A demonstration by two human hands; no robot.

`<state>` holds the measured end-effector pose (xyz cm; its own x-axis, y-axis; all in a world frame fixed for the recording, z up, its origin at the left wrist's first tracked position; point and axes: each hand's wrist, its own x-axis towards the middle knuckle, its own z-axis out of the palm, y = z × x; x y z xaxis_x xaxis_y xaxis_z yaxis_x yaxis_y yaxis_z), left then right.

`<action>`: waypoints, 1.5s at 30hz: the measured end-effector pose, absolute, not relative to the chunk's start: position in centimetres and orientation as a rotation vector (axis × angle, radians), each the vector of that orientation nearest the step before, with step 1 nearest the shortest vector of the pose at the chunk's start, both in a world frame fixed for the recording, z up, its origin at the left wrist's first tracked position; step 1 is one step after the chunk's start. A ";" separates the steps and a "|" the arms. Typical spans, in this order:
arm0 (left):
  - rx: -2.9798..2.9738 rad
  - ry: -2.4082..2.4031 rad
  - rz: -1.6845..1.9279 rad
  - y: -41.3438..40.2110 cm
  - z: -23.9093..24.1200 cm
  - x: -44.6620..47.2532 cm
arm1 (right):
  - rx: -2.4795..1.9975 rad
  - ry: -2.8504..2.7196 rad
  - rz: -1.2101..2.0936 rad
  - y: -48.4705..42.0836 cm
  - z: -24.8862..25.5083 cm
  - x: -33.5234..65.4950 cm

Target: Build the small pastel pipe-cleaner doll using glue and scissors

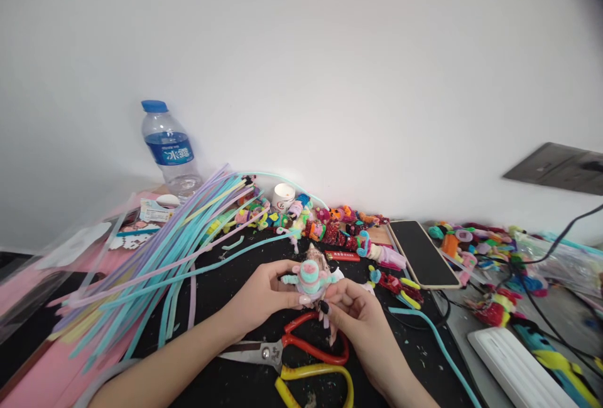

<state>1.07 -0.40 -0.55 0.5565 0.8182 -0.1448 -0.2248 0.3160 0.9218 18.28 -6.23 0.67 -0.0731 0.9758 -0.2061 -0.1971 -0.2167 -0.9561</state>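
Between my two hands is a small pipe-cleaner doll (308,276), pale blue, pink and white, held above the black work surface. My left hand (271,292) grips it from the left, thumb and fingers closed on its side. My right hand (355,311) pinches its lower right part, where a small dark piece shows at the fingertips. Just below the hands lie scissors (271,353) with one red and one yellow handle, blades pointing left. The doll's underside is hidden by my fingers.
A bundle of pastel pipe cleaners (188,251) spreads at left, before a water bottle (169,147). Several colourful pipe-cleaner figures (330,232) line the wall. At right are a phone (421,254), black cables (556,248) and a white box-like object (516,367).
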 end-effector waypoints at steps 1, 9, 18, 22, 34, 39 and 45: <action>1.020 0.697 0.760 -0.4 -0.5 1.1 | -1.177 -0.982 1.495 -6.2 0.6 18.3; 0.930 0.734 0.730 -0.6 -0.3 0.9 | -1.153 -0.967 1.503 -6.1 0.3 18.5; 0.837 0.737 0.698 -0.6 0.1 0.7 | -1.163 -0.900 1.468 -6.0 0.7 18.7; 0.831 0.703 0.679 -0.6 0.1 0.6 | -1.197 -0.844 1.472 -6.0 0.9 18.7; 0.813 0.702 0.644 -0.7 0.6 0.7 | -1.166 -0.768 1.495 -5.9 0.6 19.1; 0.817 0.685 0.646 -0.8 0.3 0.6 | -1.180 -0.730 1.518 -5.9 0.4 19.1; 0.811 0.680 0.633 -0.8 0.2 0.5 | -1.169 -0.725 1.556 -5.8 0.1 19.1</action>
